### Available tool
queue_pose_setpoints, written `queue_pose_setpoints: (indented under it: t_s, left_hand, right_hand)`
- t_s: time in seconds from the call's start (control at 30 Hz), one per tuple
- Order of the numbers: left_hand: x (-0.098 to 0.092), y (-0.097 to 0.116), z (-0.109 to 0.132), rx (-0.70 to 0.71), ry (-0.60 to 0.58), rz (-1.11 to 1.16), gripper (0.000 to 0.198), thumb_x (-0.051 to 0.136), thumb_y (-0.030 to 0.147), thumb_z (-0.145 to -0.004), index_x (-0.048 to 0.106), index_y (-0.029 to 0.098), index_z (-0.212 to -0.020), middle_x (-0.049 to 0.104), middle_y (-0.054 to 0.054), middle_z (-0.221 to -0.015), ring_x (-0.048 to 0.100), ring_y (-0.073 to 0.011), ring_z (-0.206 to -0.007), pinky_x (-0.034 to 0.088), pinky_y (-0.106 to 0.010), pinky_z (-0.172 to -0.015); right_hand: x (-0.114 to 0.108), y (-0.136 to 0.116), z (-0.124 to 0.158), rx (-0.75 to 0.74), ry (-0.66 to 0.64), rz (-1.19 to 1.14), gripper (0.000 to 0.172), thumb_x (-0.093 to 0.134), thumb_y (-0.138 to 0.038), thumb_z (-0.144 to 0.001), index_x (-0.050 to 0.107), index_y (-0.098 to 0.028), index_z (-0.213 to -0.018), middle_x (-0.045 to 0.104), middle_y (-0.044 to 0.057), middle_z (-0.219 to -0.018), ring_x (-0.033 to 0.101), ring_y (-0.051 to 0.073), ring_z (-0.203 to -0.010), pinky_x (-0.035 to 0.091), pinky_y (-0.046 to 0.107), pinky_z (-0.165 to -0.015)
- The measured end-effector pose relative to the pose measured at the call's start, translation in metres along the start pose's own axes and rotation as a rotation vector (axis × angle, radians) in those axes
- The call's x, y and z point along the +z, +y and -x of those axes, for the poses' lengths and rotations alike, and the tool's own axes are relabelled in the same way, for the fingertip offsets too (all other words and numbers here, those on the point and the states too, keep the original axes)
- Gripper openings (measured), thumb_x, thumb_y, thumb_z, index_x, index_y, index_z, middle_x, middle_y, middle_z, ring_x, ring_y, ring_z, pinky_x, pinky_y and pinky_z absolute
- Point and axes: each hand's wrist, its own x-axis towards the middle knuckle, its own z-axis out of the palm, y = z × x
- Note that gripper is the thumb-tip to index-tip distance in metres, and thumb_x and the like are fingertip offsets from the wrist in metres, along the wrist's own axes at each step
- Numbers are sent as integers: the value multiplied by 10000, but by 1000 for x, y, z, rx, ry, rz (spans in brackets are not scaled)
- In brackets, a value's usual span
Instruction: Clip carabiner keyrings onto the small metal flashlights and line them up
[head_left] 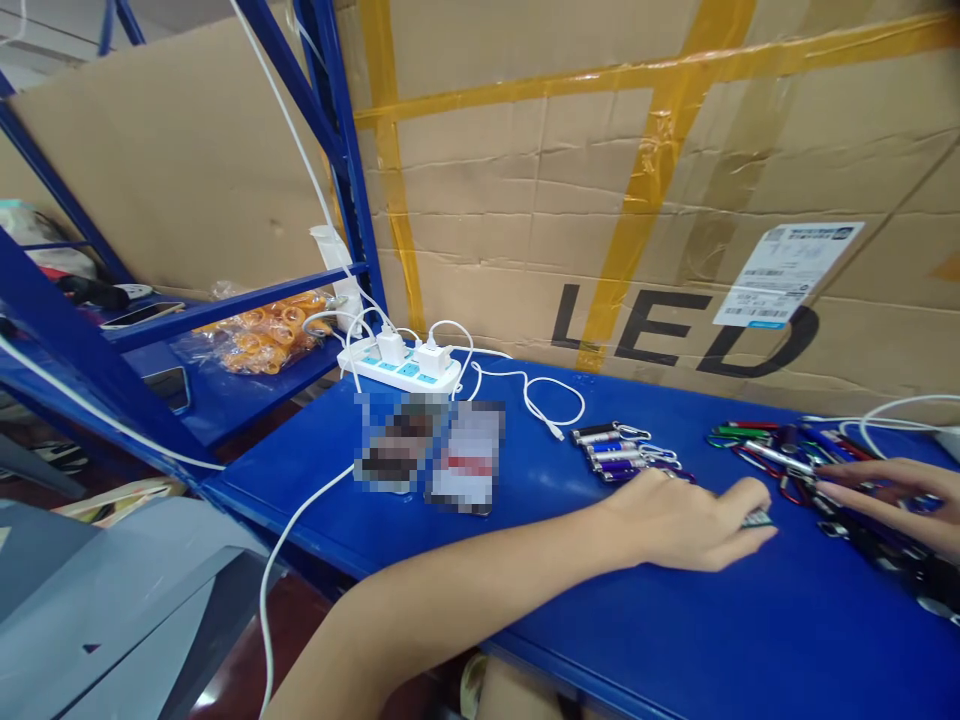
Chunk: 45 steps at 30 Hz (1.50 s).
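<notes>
My left hand [694, 520] is closed on a small, mostly hidden item [757, 518]. My right hand [892, 495] has fingertips at a silver penlight [780, 458] within a jumbled pile [789, 438]; whether they grasp it, I cannot tell. A penlight row [619, 452] lies just beyond my left hand, on the blue table [675, 640].

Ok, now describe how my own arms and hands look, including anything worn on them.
Your left arm is bare, with no sleeve, watch or bracelet in view. Your left hand is ungloved; a small band on a finger may be a ring, but it is too small to confirm. Your right hand shows no glove; its wrist is out of frame.
</notes>
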Motion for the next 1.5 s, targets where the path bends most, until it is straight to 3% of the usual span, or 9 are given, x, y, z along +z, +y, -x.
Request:
queue_pose_setpoints:
  t_s: [0.1,0.23,0.4,0.5,0.6,0.77,1.1,1.3,1.5]
  left_hand:
    - [0,-2,0,11,-24,-37,335,304,394,-916,472,151,-1073,644,-23,-659,633,-195,-616,299,-205,-389]
    - [-1,-6,1,9,-39,-78,349,275,413,-921,457,160,-1079,645,-27,-682,636,-204,-642,323,-221,-415]
    - [-4,-12,1,10,-98,-76,358,273,453,-918,454,170,-1044,627,-27,-677,623,-202,-642,393,-244,-502]
    - [-5,-12,-1,64,-109,-14,329,296,436,-923,470,159,-962,615,-48,-791,601,-183,-745,429,-255,-635]
    - [-6,-8,-4,124,-79,-35,305,321,391,-925,484,143,-852,571,-72,-885,542,-192,-864,403,-283,-781]
    - [-5,-3,-6,79,-78,-64,311,274,365,-937,480,149,-851,527,-66,-900,493,-202,-862,375,-324,-799]
    - [1,-8,-7,70,-64,-36,317,246,359,-942,457,160,-813,528,-59,-872,475,-195,-834,376,-330,-789]
    - [0,-5,-8,88,-26,-7,283,278,354,-936,442,165,-804,519,-52,-835,475,-190,-815,380,-332,-794]
    - [2,-7,-9,91,-7,-27,301,238,347,-941,424,172,-780,514,-56,-822,458,-194,-780,384,-334,-761]
  right_hand:
    - [-8,-15,1,5,-213,-68,596,550,-791,-435,704,-341,-794,678,27,-876,604,189,-632,493,291,-527]
    - [-11,-30,3,-43,-269,-87,554,557,-738,-523,706,-294,-819,676,54,-885,608,185,-636,490,279,-540]
    - [-16,-50,11,-186,-261,-116,443,500,-591,-693,699,-237,-871,677,64,-859,613,185,-723,485,281,-650]
    - [-22,-65,17,-244,-163,-109,386,473,-500,-761,685,-202,-885,671,72,-890,606,181,-750,469,281,-685]
    - [-24,-77,23,-291,-112,-139,333,448,-435,-806,667,-203,-900,663,51,-904,602,162,-763,465,269,-694]
    - [-28,-87,29,-359,-112,-172,235,498,-368,-812,652,-223,-913,658,19,-890,598,124,-723,453,223,-646]
    - [-44,-62,28,60,286,35,256,438,-228,-829,664,-256,-945,647,8,-962,599,147,-810,406,228,-618]
    - [-45,-43,28,322,132,153,308,461,-147,-778,676,-261,-967,648,25,-1010,588,194,-924,428,256,-684]
    - [-41,-28,26,318,71,157,293,480,-156,-778,662,-221,-999,636,56,-1038,570,194,-959,427,262,-735]
